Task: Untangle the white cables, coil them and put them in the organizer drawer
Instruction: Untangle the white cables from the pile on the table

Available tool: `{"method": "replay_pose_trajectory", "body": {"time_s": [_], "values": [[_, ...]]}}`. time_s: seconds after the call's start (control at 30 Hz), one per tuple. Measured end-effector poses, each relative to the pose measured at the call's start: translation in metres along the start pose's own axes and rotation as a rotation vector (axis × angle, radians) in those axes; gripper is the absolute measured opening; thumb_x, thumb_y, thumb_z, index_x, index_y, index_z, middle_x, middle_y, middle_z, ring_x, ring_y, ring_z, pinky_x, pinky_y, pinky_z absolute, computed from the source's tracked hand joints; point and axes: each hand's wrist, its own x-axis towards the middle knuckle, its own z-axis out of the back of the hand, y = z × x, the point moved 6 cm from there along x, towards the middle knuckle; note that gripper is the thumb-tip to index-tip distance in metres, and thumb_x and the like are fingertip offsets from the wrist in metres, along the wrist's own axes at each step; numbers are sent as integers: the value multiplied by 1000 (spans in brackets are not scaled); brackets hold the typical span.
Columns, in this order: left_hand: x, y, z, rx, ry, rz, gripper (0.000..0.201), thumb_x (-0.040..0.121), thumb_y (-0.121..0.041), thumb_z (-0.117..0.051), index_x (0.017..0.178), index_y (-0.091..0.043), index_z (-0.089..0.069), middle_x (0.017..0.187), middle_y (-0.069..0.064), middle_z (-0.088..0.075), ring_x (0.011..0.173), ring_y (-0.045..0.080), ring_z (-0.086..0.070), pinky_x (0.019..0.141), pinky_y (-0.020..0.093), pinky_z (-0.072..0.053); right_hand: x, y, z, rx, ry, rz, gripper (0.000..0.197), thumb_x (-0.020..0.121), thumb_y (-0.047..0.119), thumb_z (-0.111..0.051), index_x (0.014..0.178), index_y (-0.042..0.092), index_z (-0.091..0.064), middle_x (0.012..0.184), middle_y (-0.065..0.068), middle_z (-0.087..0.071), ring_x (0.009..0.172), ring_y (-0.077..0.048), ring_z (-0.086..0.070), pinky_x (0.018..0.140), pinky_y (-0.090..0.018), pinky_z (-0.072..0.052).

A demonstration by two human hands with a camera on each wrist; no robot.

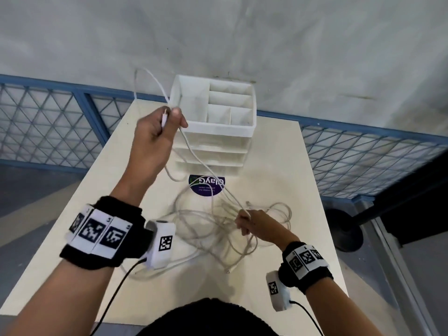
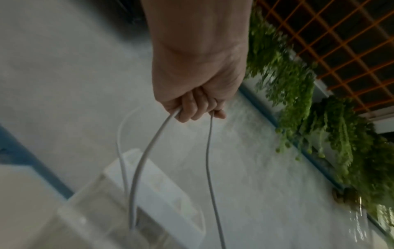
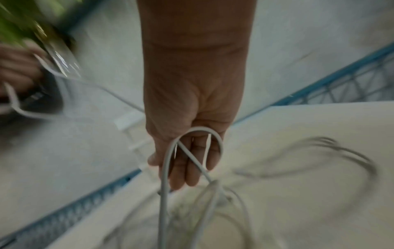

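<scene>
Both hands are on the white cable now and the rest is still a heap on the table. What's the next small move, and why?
Probably keep the left hand raised and draw the strand up through the right hand. The left hand holds one cable end high beside the organizer; the strand runs down to the right hand's fingers at the tangle, so it isn't free yet.

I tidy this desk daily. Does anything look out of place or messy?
Yes: a tangle of white cables sprawls across the table before the organizer. The left hand lifts one strand; the right hand pinches another.
</scene>
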Motion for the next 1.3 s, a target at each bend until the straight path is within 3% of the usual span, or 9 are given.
{"method": "replay_pose_trajectory", "body": {"time_s": [0.1,0.2,0.37,0.53,0.67,0.8,1.0,1.17,1.3], "values": [[1,-7,13,44,-8,-31,33,98,-30,-44,68,-24,-56,37,-11,-41,37,4,-29,44,14,-23,-3,-28,-12,-19,-46,-44,34,96,18,-47,65,32,-53,68,5,-64,74,-21,-66,77,-35,-50],[-7,8,22,130,-2,-16,33,97,-33,-45,69,-22,-59,39,-3,-31,38,9,-21,42,21,-19,1,-18,2,39,-156,-9,38,98,17,-45,65,34,-55,74,6,-66,76,-4,-64,84,-30,-48],[-30,53,42,288,172,158,33,95,-33,-50,66,-25,-64,33,-6,-33,33,9,-29,37,16,-18,-22,20,88,181,-621,-31,38,98,29,-43,62,24,-51,53,4,-50,46,-1,-48,56,-16,-37],[-98,98,44,312,617,412,26,85,-36,-62,70,-20,-74,46,-11,-38,47,4,-32,48,19,-24,-74,-10,92,90,-243,-227,42,72,49,-73,59,17,-49,57,4,-39,59,-12,-35,57,-27,-27],[-161,127,25,410,994,481,25,83,-37,-65,63,-26,-75,51,-3,-33,48,6,-33,48,16,-23,-117,-58,40,170,-158,-438,62,89,58,-44,60,7,-65,69,4,-60,76,-12,-56,70,-24,-37],[-208,153,-4,581,1200,458,43,88,-40,-58,68,-3,-69,52,-7,-53,50,1,-50,52,15,-31,-132,-98,-19,-14,-102,-593,50,90,48,-53,57,13,-65,59,-3,-55,64,-21,-52,63,-31,-38],[-211,156,-19,653,1132,519,42,94,-40,-45,65,-15,-61,65,-3,-57,60,11,-52,54,20,-36,-113,-76,-48,-58,-432,-441,17,80,31,-70,73,19,-61,77,1,-63,73,-16,-56,79,-37,-42],[-192,138,-13,490,981,608,37,97,-38,-40,87,-9,-62,64,-9,-48,56,7,-42,53,19,-32,-76,-31,-88,-6,-214,-187,23,75,15,-74,97,18,-70,86,3,-53,77,-13,-53,75,-32,-49],[-179,136,-2,220,879,800,29,95,-26,-34,80,-12,-55,56,-5,-36,42,7,-26,44,19,-23,-58,-24,-88,-131,-244,-189,12,78,19,-71,89,14,-71,89,-7,-54,93,-25,-52,74,-38,-46]]}}
